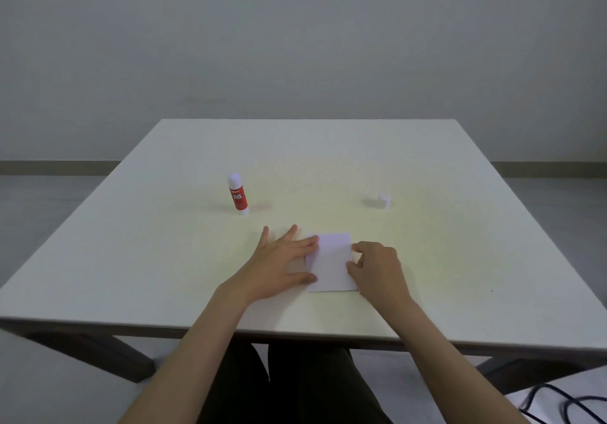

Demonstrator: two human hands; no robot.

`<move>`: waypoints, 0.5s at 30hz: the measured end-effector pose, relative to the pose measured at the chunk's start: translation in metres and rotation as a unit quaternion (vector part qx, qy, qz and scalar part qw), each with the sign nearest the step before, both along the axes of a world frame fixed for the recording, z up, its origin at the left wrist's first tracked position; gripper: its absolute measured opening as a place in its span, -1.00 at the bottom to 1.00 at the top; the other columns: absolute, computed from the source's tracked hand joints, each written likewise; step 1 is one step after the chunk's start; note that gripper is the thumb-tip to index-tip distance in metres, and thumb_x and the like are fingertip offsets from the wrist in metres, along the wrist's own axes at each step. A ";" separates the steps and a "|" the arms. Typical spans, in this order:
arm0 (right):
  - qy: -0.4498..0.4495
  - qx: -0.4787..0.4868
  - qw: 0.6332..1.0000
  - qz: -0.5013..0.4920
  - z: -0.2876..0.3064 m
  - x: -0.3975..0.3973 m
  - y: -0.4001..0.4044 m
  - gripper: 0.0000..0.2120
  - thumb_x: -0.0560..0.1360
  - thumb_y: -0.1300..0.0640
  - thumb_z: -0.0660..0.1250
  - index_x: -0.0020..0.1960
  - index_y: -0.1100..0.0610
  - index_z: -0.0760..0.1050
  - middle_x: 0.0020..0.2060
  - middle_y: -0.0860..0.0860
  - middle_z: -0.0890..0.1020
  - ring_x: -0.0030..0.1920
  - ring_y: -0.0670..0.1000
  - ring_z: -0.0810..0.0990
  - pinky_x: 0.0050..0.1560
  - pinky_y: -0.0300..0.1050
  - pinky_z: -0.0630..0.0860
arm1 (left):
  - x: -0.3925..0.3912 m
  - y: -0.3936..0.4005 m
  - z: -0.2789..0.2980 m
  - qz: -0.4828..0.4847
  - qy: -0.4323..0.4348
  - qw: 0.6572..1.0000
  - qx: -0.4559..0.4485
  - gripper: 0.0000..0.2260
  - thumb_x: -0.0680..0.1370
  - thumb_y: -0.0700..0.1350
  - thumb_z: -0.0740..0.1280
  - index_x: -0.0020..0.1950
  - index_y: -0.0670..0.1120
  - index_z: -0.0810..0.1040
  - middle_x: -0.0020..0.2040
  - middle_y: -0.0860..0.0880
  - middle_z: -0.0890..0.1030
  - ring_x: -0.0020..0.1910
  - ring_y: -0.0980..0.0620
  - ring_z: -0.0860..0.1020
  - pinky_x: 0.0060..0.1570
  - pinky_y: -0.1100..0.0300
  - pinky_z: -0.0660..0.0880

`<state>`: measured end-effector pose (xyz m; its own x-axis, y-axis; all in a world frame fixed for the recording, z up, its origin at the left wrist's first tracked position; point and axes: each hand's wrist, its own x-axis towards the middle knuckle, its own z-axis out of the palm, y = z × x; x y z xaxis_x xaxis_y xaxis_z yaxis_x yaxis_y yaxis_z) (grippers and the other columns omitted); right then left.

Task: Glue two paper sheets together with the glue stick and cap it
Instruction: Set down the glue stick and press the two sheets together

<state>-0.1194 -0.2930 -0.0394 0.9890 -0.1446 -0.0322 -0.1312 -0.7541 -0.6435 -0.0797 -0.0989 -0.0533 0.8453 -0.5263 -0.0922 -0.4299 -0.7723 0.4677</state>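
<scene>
A small white paper sheet (331, 262) lies flat near the front middle of the white table (164, 259). My left hand (281, 262) rests flat with spread fingers, its fingertips on the paper's left edge. My right hand (377, 266) has curled fingers that pinch the paper's right edge. I cannot tell whether one sheet or two lie there. The red glue stick (237, 194) stands upright and uncapped to the back left of the paper. Its white cap (383, 201) sits apart at the back right.
The table's front edge (295, 333) runs just below my forearms. Dark cables (565, 404) lie on the floor at the lower right. A grey wall stands behind the table.
</scene>
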 end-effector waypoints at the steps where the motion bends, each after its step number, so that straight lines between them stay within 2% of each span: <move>1: 0.001 -0.006 1.000 0.008 -0.001 0.000 0.006 -0.62 0.48 0.22 0.25 0.30 0.18 0.47 0.04 0.16 0.65 0.10 0.14 0.55 -0.03 -0.13 0.43 | 0.001 0.007 0.001 0.001 0.004 1.000 0.001 -0.42 0.50 0.15 0.30 0.49 0.07 0.24 0.49 0.27 0.16 0.54 0.14 -0.11 0.45 -0.10 -0.35; 5: -0.003 -0.080 0.996 0.037 -0.005 0.001 0.030 -0.57 0.52 0.14 0.20 0.39 0.08 0.31 0.06 0.08 0.61 0.07 0.13 0.54 -0.16 -0.13 0.35 | 0.005 0.034 0.001 0.025 0.026 0.999 0.003 -0.36 0.46 0.16 0.34 0.49 0.13 0.20 0.43 0.39 0.10 0.54 0.16 -0.13 0.44 -0.08 -0.36; 8: -0.038 -0.174 0.983 0.043 -0.003 -0.003 0.038 -0.42 0.54 0.13 0.20 0.50 0.03 0.08 0.12 0.02 0.52 -0.11 0.07 0.50 -0.24 -0.15 0.33 | 0.005 0.041 0.002 0.033 0.040 0.999 -0.003 -0.34 0.43 0.19 0.35 0.48 0.17 0.21 0.43 0.41 0.11 0.54 0.15 -0.13 0.45 -0.14 -0.34; 9: -0.068 -0.210 0.974 0.060 0.000 -0.006 0.039 -0.43 0.53 0.15 0.22 0.49 0.03 0.12 0.11 0.01 0.52 -0.13 0.05 0.49 -0.24 -0.15 0.34 | 0.005 0.042 0.002 0.032 0.039 0.999 -0.004 -0.34 0.42 0.19 0.36 0.48 0.17 0.21 0.44 0.40 0.11 0.54 0.15 -0.14 0.45 -0.16 -0.34; 10: -0.106 -0.245 0.960 0.088 0.001 -0.009 0.038 -0.46 0.49 0.18 0.26 0.44 0.03 0.25 0.11 -0.01 0.55 -0.09 0.06 0.51 -0.19 -0.12 0.37 | 0.006 0.042 0.002 0.030 0.039 0.999 -0.004 -0.33 0.42 0.20 0.36 0.48 0.17 0.20 0.44 0.41 0.10 0.54 0.14 -0.14 0.45 -0.17 -0.34; 12: -0.188 -0.295 0.928 0.131 0.001 -0.019 0.038 -0.52 0.31 0.23 0.42 0.22 0.02 0.55 0.08 -0.05 0.65 -0.02 0.09 0.61 -0.13 -0.07 0.48 | 0.007 0.042 0.002 0.024 0.040 0.999 0.004 -0.28 0.39 0.23 0.36 0.50 0.17 0.17 0.42 0.43 0.05 0.54 0.13 -0.16 0.44 -0.18 -0.35; 13: -0.207 -0.310 0.916 0.150 0.001 -0.024 0.039 -0.54 0.24 0.21 0.46 0.13 0.00 0.61 0.08 -0.09 0.67 0.01 0.09 0.64 -0.12 -0.04 0.52 | 0.007 0.042 0.001 0.020 0.039 0.999 0.008 -0.24 0.37 0.26 0.36 0.50 0.17 0.15 0.41 0.44 0.03 0.54 0.14 -0.17 0.43 -0.19 -0.35; 15: -0.194 -0.318 0.907 0.198 0.000 -0.032 0.042 -0.61 0.26 0.14 0.39 0.09 -0.04 0.62 0.10 -0.16 0.66 0.08 0.08 0.64 -0.10 0.00 0.54 | 0.006 0.043 -0.001 0.013 0.033 0.999 0.011 -0.20 0.34 0.31 0.36 0.51 0.20 0.11 0.42 0.45 0.02 0.54 0.14 -0.19 0.43 -0.21 -0.36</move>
<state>-0.1519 -0.2513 -0.0399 0.8867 0.3571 0.2937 0.3741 -0.9274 -0.0021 -0.0740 -0.0555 -0.0543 0.8507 -0.5010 -0.1589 -0.3780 -0.7932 0.4774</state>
